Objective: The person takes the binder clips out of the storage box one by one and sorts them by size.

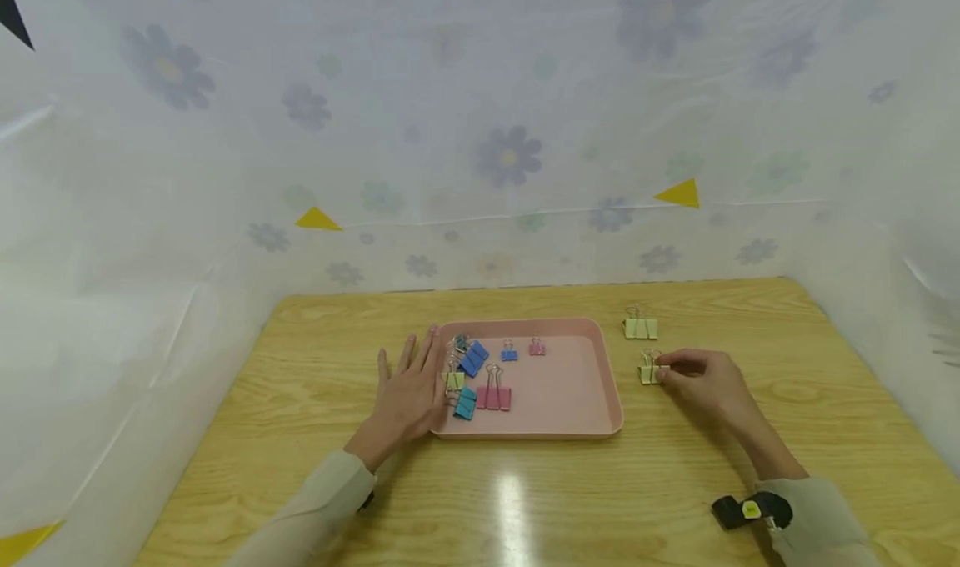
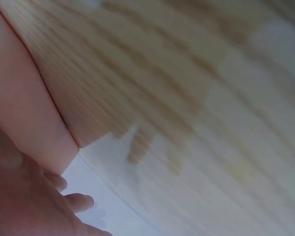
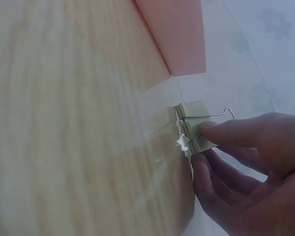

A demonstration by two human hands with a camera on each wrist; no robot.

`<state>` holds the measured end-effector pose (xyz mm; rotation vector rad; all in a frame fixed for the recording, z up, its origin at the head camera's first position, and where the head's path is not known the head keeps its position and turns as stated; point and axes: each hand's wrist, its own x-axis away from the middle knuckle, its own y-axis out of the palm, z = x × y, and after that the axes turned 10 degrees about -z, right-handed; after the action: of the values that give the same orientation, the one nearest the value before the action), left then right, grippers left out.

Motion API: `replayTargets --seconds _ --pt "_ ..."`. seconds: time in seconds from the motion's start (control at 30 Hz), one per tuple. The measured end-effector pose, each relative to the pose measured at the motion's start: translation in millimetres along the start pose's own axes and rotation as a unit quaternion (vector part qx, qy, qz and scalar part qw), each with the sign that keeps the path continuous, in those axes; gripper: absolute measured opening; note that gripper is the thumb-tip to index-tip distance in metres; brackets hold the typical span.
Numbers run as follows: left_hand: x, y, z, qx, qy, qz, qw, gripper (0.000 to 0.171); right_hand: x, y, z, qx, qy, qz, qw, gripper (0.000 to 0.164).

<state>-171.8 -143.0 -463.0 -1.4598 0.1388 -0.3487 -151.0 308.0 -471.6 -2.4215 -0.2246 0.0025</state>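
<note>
We've got a yellow-brown wood-grain worktop with a plain pink tray. Along the tray's left edge: bright teal clip, yellow-green clip, blue clip; dark teal clip by its back left corner. Large pink clip nearer the front edge, small blue clip and small pink clip nearer the back. Off its right edge: rear pale yellow clip, front pale yellow clip, silver wires. Past worktop's back edge: white sheet, blue-purple and pale green flowers, yellow triangles.
</note>
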Motion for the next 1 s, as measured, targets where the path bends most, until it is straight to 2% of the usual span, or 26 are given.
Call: replayTargets --seconds 0.8,1.0 --pt "0.9 -1.0 -0.2 0.0 0.002 0.003 1.0 0.064 -3.5 2.6 0.8 0.014 -0.014 -0.011 1.0 0.026" --pt "0.2 0.2 0.1 -0.007 0.003 0.004 1.0 0.064 -1.8 1.1 2.7 0.012 -0.012 -0.007 1.0 0.03"
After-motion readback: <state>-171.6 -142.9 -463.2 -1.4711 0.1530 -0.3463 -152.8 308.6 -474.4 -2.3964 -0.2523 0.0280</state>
